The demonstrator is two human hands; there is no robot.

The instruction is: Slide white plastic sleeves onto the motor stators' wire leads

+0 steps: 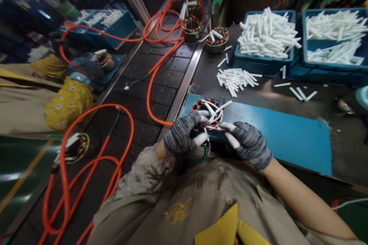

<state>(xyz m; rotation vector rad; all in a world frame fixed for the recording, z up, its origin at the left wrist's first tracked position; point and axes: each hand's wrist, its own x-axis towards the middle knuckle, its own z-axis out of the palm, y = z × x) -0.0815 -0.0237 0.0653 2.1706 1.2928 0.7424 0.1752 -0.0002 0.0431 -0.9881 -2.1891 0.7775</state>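
Note:
A motor stator (216,123) with copper windings lies at the near left end of a blue mat, white sleeve tubes (209,108) sticking out of its top. At its left side, my left hand (182,133), in a grey glove with white fingertips, is closed on the stator's edge and wires. My right hand (249,143), gloved alike, pinches at the stator's right rim; what lies between the fingertips is too small to name. A green ring-shaped circuit board (206,153) with coloured wires hangs just below the stator, near my left thumb.
Blue bins (260,64) of white tubes stand at the back right, with a loose tube pile (236,80) before them. An orange cable (151,91) loops over the dark conveyor (135,101) on the left. More stators (216,47) stand behind. A co-worker's yellow sleeve (67,103) shows across the conveyor.

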